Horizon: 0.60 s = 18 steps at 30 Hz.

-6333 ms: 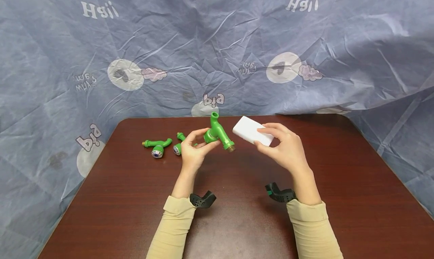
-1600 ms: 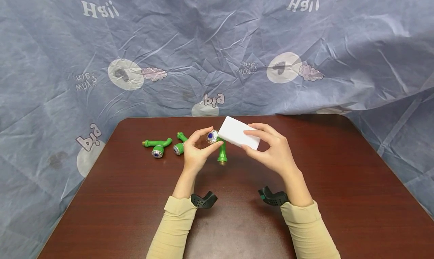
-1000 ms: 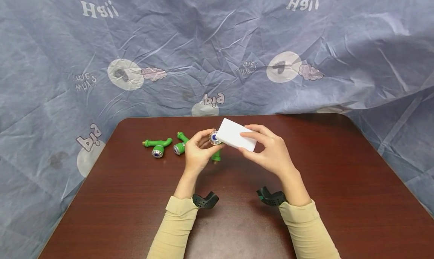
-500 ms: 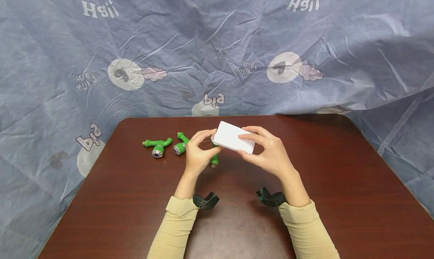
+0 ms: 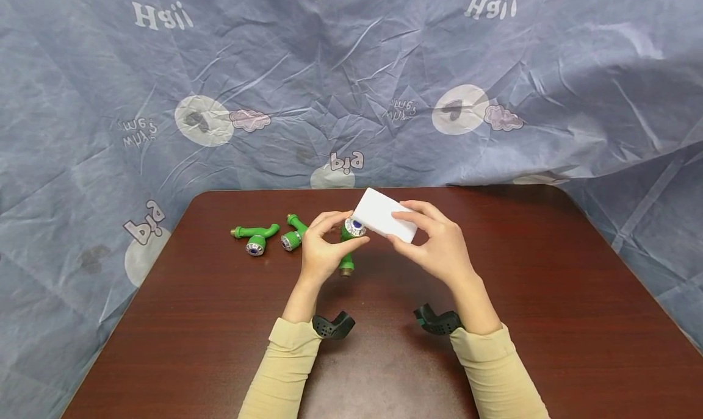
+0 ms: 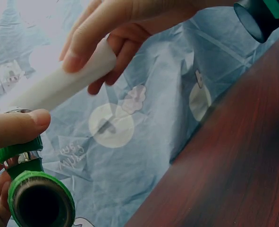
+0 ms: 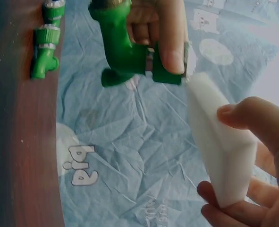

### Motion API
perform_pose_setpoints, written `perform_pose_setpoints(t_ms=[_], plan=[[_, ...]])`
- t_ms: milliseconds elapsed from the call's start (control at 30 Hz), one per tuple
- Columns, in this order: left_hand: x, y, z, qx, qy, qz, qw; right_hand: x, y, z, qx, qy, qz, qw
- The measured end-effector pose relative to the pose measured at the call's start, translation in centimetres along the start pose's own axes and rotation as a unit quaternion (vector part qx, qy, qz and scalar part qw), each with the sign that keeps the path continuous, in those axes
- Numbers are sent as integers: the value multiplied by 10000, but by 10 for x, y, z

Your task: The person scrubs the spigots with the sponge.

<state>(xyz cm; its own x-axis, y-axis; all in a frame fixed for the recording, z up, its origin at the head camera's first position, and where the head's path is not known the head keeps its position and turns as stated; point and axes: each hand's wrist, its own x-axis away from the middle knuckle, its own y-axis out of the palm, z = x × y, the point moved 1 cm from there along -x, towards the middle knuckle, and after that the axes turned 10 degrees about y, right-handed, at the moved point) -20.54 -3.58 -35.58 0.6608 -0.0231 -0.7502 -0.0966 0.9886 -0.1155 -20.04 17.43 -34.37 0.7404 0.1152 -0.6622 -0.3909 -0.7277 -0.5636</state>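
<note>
My left hand (image 5: pixel 320 248) grips a green faucet (image 5: pixel 346 264) by its round knob, thumb on one side. The knob's silver face with a blue centre is turned towards me, and the threaded brass end points down. In the right wrist view, the green faucet body (image 7: pixel 118 49) shows with its spout to the side. My right hand (image 5: pixel 442 245) pinches a white block, which looks like a melamine sponge (image 5: pixel 382 214), between thumb and fingers. One end of the sponge (image 7: pixel 219 137) lies against the knob's face, covering part of it. Both things are held above the table.
Two similar green faucets lie on the brown table (image 5: pixel 192 333) to the left: one faucet (image 5: pixel 255 232) in full view, the other faucet (image 5: pixel 291 241) partly behind my left hand. A blue-grey printed cloth (image 5: pixel 307 89) hangs behind the table.
Since the oldest frame, the faucet has turned so its knob faces me, and the sponge has come left to it. In the last half second the sponge has risen slightly, uncovering more knob.
</note>
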Motion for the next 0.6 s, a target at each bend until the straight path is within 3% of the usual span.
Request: perform_pose_setpoints(t_ms=[100, 233, 333, 467, 600], plan=[[1, 0, 0, -77, -6, -20, 10000, 0, -2, 1, -148, 54, 189, 9997], [1, 0, -1, 66, -87, -80, 9999, 0, -1, -4, -602, -270, -218, 9976], [1, 0, 0, 164, -155, -91, 9997, 0, 1, -5, -365, -249, -283, 9986], [1, 0, 1, 148, -250, -46, 9996, -1, -2, 1, 181, 188, 206, 9994], [0, 0, 1, 150, -402, -19, 9991, -1, -7, 2, -148, 99, 178, 9997]])
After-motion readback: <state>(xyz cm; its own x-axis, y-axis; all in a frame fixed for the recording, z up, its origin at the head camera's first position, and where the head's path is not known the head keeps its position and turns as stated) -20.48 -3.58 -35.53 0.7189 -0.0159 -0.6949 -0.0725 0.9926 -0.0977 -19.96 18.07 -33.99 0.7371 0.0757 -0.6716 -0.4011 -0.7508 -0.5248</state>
